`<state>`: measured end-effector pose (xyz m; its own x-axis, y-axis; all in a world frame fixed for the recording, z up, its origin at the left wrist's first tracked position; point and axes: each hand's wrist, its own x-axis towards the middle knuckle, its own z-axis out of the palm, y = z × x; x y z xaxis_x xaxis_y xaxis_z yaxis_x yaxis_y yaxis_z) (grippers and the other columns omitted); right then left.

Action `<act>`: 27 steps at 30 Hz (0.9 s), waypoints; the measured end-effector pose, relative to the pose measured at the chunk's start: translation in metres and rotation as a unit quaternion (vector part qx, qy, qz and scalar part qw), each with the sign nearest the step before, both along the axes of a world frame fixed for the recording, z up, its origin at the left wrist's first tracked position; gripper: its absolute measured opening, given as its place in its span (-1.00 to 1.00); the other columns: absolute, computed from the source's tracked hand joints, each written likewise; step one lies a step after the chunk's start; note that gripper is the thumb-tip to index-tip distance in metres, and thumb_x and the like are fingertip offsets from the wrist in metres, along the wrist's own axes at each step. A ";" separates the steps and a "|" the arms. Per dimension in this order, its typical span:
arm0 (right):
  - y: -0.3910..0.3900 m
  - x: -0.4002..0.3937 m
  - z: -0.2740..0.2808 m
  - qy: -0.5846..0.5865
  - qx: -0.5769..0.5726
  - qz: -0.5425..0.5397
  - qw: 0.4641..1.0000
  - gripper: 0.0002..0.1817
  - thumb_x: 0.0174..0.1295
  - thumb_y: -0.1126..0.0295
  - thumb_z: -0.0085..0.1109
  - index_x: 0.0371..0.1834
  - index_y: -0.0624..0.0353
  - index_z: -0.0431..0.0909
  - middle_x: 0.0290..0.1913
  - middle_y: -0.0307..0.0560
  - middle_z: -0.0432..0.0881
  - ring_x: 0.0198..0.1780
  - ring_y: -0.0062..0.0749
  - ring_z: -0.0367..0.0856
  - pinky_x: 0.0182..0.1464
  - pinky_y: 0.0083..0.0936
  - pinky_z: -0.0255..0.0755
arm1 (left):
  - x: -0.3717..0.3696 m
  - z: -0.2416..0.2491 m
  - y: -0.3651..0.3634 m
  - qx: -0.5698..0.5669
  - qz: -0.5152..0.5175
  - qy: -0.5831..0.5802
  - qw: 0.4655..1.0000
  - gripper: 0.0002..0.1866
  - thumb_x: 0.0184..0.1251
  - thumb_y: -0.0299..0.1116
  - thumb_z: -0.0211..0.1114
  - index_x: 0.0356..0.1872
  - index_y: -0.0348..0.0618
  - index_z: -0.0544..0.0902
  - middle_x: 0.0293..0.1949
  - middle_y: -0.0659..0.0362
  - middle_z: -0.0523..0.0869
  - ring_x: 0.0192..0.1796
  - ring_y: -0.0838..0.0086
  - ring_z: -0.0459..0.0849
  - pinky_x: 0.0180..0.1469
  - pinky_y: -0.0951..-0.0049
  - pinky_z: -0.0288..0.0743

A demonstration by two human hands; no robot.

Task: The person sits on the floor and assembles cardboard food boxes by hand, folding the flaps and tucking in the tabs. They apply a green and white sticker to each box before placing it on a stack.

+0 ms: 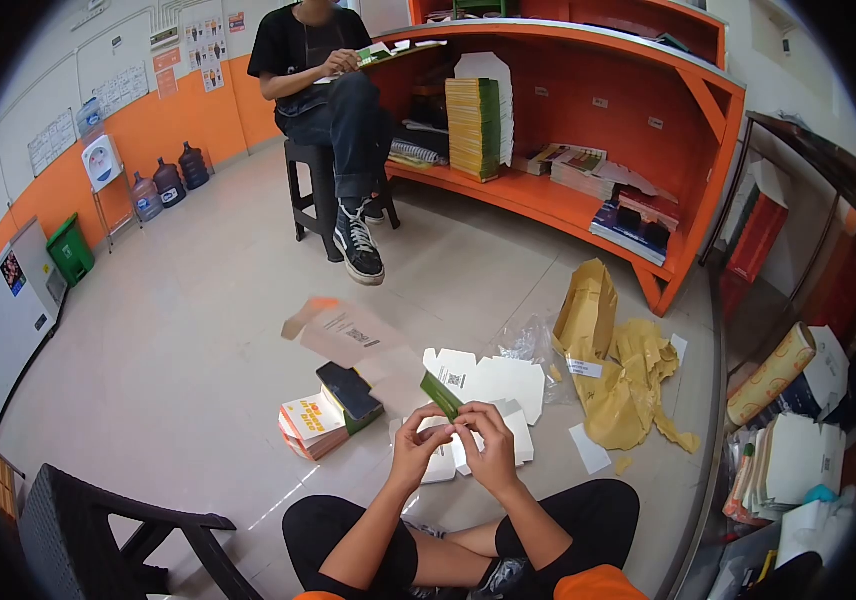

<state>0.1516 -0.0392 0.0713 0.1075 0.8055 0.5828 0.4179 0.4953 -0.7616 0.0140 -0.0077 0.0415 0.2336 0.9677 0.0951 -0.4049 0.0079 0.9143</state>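
So I sit cross-legged on the floor (198, 300), both hands raised before me over a flat carton (448, 393), green outside, white inside. My left hand (416, 447) pinches its near edge, fingers closed on the card; my right hand (488, 445) grips the same edge just beside it, fingers curled tight. It looks only begun: the carton is still flat. More white blanks (488, 385) lie beyond my hands, and a stack (313, 425) with a phone (348, 390) on it to the left.

Seated person (323, 70) cut off above the shoulders; flying card (343, 330) motion-blurred; box print unreadable.
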 end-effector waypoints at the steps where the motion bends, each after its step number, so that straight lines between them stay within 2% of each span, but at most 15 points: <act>1: -0.001 0.000 0.003 -0.011 0.012 -0.004 1.000 -0.89 0.18 0.60 0.16 -0.24 0.34 0.59 -0.07 0.03 0.57 -0.12 -0.24 0.66 -0.11 -0.46 0.57 | 0.000 -0.002 0.001 -0.013 -0.006 -0.019 1.000 -0.69 0.23 -0.47 0.36 -0.02 -0.25 0.55 -0.03 0.18 0.64 -0.06 0.50 0.66 -0.01 0.52 0.55; 4: -0.004 -0.002 0.012 -0.029 0.028 0.006 0.999 -0.88 0.16 0.59 0.19 -0.24 0.31 0.64 -0.05 0.03 0.59 -0.08 -0.23 0.65 -0.04 -0.42 0.53 | -0.001 0.002 0.001 -0.015 0.005 -0.046 0.999 -0.70 0.24 -0.50 0.34 -0.02 -0.30 0.54 -0.05 0.15 0.64 -0.06 0.49 0.66 0.04 0.50 0.55; 9: -0.002 0.005 0.011 -0.074 0.013 0.049 0.996 -0.85 0.13 0.52 0.24 -0.23 0.27 0.63 -0.11 0.02 0.61 -0.02 -0.14 0.60 0.01 -0.36 0.48 | -0.005 -0.005 0.006 0.027 0.034 0.013 0.999 -0.74 0.28 -0.51 0.30 -0.04 -0.32 0.53 -0.07 0.11 0.64 -0.06 0.51 0.65 0.04 0.53 0.54; 12: -0.003 0.005 0.015 -0.095 -0.043 0.003 0.995 -0.77 0.14 0.42 0.25 -0.16 0.25 0.54 -0.09 0.08 0.55 0.07 -0.05 0.52 0.06 -0.24 0.41 | 0.000 -0.015 0.003 0.051 0.024 0.079 0.995 -0.77 0.24 -0.54 0.28 -0.09 -0.32 0.53 -0.04 0.10 0.62 -0.05 0.50 0.65 0.04 0.51 0.53; 13: -0.005 0.005 0.018 -0.142 -0.012 -0.046 0.989 -0.74 0.13 0.40 0.27 -0.15 0.24 0.51 -0.09 0.08 0.54 0.09 -0.04 0.51 0.06 -0.23 0.40 | 0.003 -0.019 0.002 0.063 0.018 0.104 0.992 -0.77 0.22 -0.55 0.27 -0.11 -0.32 0.53 -0.02 0.09 0.62 -0.05 0.48 0.64 0.04 0.49 0.53; 15: -0.011 0.002 0.033 -0.234 0.051 -0.143 0.960 -0.68 0.11 0.37 0.31 -0.13 0.24 0.46 -0.09 0.08 0.52 0.12 -0.02 0.48 0.07 -0.22 0.38 | 0.004 -0.009 -0.004 0.220 0.007 0.252 0.942 -0.72 0.12 -0.56 0.28 -0.11 -0.33 0.53 0.02 0.08 0.58 -0.02 0.43 0.63 0.07 0.43 0.52; 16: -0.009 0.005 0.030 -0.191 0.037 -0.092 0.977 -0.67 0.10 0.37 0.32 -0.14 0.24 0.45 -0.06 0.08 0.51 0.10 -0.02 0.50 0.06 -0.23 0.40 | 0.004 -0.004 -0.006 0.295 0.002 0.323 0.899 -0.69 0.08 -0.56 0.29 -0.10 -0.33 0.53 0.04 0.08 0.57 0.00 0.41 0.62 0.08 0.39 0.51; 17: -0.005 0.011 0.026 -0.146 0.023 -0.039 0.988 -0.66 0.09 0.37 0.33 -0.14 0.24 0.44 -0.04 0.09 0.51 0.08 -0.02 0.51 0.05 -0.24 0.41 | 0.006 -0.005 -0.008 0.259 -0.008 0.282 0.924 -0.66 -0.01 -0.54 0.30 -0.13 -0.32 0.54 0.07 0.08 0.52 0.04 0.32 0.60 0.12 0.32 0.49; 18: -0.001 0.016 0.023 -0.102 0.008 0.014 0.995 -0.65 0.08 0.36 0.34 -0.15 0.24 0.43 -0.02 0.09 0.50 0.06 -0.02 0.53 0.03 -0.25 0.42 | 0.005 -0.006 -0.006 0.238 -0.031 0.211 0.948 -0.65 0.02 -0.49 0.29 -0.10 -0.29 0.53 0.07 0.09 0.49 0.06 0.34 0.57 0.10 0.34 0.49; 19: 0.000 0.019 0.019 -0.064 -0.017 0.054 0.996 -0.59 -0.04 0.38 0.44 -0.18 0.19 0.44 -0.02 0.06 0.57 -0.02 -0.07 0.61 -0.05 -0.30 0.51 | 0.003 -0.006 -0.003 0.214 -0.053 0.138 0.966 -0.64 0.06 -0.44 0.29 -0.07 -0.27 0.52 0.07 0.09 0.46 0.09 0.36 0.53 0.08 0.36 0.50; 20: 0.001 0.022 0.017 -0.075 -0.014 0.065 0.995 -0.61 -0.03 0.40 0.43 -0.18 0.19 0.44 -0.02 0.04 0.58 -0.02 -0.08 0.62 -0.05 -0.31 0.52 | 0.003 -0.006 -0.003 0.189 -0.076 0.064 0.977 -0.63 0.10 -0.39 0.28 -0.04 -0.25 0.52 0.07 0.10 0.42 0.12 0.38 0.50 0.05 0.39 0.50; 21: 0.002 0.023 0.015 -0.085 -0.010 0.076 0.993 -0.63 -0.03 0.43 0.41 -0.18 0.19 0.44 -0.02 0.02 0.59 -0.02 -0.09 0.62 -0.06 -0.31 0.53 | 0.005 -0.009 -0.002 0.098 -0.090 -0.052 0.990 -0.61 0.24 -0.25 0.21 0.03 -0.21 0.47 0.07 0.07 0.47 0.10 0.35 0.56 0.09 0.32 0.50; 24: 0.002 0.023 0.012 -0.135 0.004 0.117 0.984 -0.72 0.01 0.52 0.31 -0.20 0.20 0.47 -0.10 -0.05 0.62 -0.04 -0.10 0.62 -0.04 -0.31 0.52 | -0.008 -0.010 0.007 -0.101 -0.057 -0.168 0.979 -0.63 0.33 -0.17 0.18 -0.02 -0.23 0.41 0.00 0.06 0.52 -0.06 0.27 0.67 -0.02 0.29 0.62; 25: 0.002 0.021 0.010 -0.155 0.024 0.128 0.979 -0.73 0.02 0.52 0.30 -0.21 0.21 0.48 -0.12 -0.05 0.62 -0.04 -0.09 0.61 -0.04 -0.30 0.51 | -0.011 -0.011 0.010 -0.122 -0.031 -0.127 0.984 -0.61 0.41 -0.06 0.12 -0.12 -0.24 0.44 -0.10 0.04 0.58 -0.17 0.29 0.71 -0.16 0.34 0.68; 27: 0.002 0.015 0.009 -0.177 0.048 0.146 0.972 -0.80 0.05 0.54 0.26 -0.25 0.23 0.50 -0.19 -0.02 0.62 -0.09 -0.07 0.60 -0.07 -0.29 0.50 | -0.011 -0.007 0.011 -0.149 0.011 -0.047 0.988 -0.64 0.43 -0.08 0.10 -0.15 -0.24 0.46 -0.19 0.05 0.61 -0.25 0.31 0.73 -0.22 0.40 0.68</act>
